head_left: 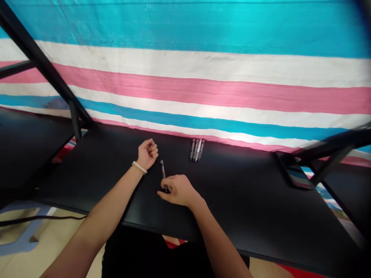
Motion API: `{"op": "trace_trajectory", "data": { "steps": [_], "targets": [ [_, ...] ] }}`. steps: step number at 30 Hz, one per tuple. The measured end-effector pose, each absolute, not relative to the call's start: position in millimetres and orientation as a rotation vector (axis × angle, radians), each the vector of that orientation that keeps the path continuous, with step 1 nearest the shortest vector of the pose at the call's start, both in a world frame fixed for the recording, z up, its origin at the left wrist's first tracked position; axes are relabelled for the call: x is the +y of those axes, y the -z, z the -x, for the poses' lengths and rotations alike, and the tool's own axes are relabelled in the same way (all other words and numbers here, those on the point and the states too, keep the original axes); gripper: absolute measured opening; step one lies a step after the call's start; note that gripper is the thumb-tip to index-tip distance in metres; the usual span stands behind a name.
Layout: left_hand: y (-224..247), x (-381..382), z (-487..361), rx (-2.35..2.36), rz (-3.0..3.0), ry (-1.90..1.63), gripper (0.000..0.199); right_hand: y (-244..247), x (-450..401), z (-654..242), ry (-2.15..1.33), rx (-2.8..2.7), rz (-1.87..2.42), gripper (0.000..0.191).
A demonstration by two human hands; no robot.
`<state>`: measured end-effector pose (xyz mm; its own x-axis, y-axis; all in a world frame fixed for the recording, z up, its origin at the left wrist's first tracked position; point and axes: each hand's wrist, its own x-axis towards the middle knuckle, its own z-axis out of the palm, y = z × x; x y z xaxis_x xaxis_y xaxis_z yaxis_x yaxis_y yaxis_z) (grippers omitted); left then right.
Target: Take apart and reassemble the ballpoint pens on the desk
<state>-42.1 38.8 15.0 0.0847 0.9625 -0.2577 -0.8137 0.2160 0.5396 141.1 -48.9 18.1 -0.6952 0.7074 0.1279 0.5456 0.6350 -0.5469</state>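
You are apparently handling the loose pen [163, 170], which is sitting over the worktop [237, 189] to the left of the row of pens [198, 150] and nearer to you than that row. Your right hand [180, 189], on the near side of the row and to its left, is bending thumb and forefinger around the pen's near end; the view is not showing whether you are firmly pinching it or only resting around it. Your left hand [148, 153], farther left of the row than the loose pen, is resting with its fingers folded loosely inward, and nothing is showing in it.

For a sure grip, you are doing best when thumb and forefinger are pressing evenly on opposite sides of the barrel, since uneven pressure is likely to be rolling it. Because your right hand is sitting at one end, the far end is probably swinging easily under any twist; by gripping closer to the middle you are gaining control. The four pens in the row are lying side by side, so by leaving your right knuckles well short of them you are avoiding a knock.
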Motion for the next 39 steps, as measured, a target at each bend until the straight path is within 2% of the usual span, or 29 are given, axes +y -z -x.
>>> {"op": "trace_trajectory", "data": {
  "steps": [3, 6, 11, 13, 15, 20, 29, 35, 37, 39],
  "targets": [
    [-14, 41, 41, 0.649, -0.286, -1.339, 0.026, -11, -43, -141, -0.714, -2.435, 1.062, 0.010],
    [-12, 43, 38, 0.670, -0.280, -1.363, 0.031, -5, -35, -144, -0.854, -2.110, 1.145, 0.006],
    [-7, 36, 22, 0.724, -0.491, -1.409, 0.018, 5, -27, -140, -1.178, -1.557, 1.069, 0.029],
    [-7, 31, 16, 0.755, -0.619, -1.332, 0.031, 9, -26, -137, -1.205, -1.498, 1.040, 0.030],
    [-7, 27, 11, 0.762, -0.693, -1.280, 0.037, 13, -25, -135, -1.168, -1.465, 1.053, 0.029],
    [-6, 24, 8, 0.752, -0.725, -1.304, 0.035, 15, -22, -138, -0.935, -1.467, 1.181, 0.028],
    [-6, 22, 1, 0.862, -0.729, -1.386, 0.039, 18, -21, -139, -0.275, -1.741, 1.230, 0.032],
    [-5, 22, -1, 0.934, -0.612, -1.420, 0.034, 15, -18, -142, -0.279, -1.739, 1.119, 0.033],
    [-4, 23, 0, 0.944, -0.590, -1.430, 0.030, 11, -17, -141, -0.363, -1.643, 1.144, 0.029],
    [-3, 24, 0, 0.944, -0.580, -1.438, 0.027, 9, -17, -139, -0.534, -1.525, 1.196, 0.036]
  ]
}}
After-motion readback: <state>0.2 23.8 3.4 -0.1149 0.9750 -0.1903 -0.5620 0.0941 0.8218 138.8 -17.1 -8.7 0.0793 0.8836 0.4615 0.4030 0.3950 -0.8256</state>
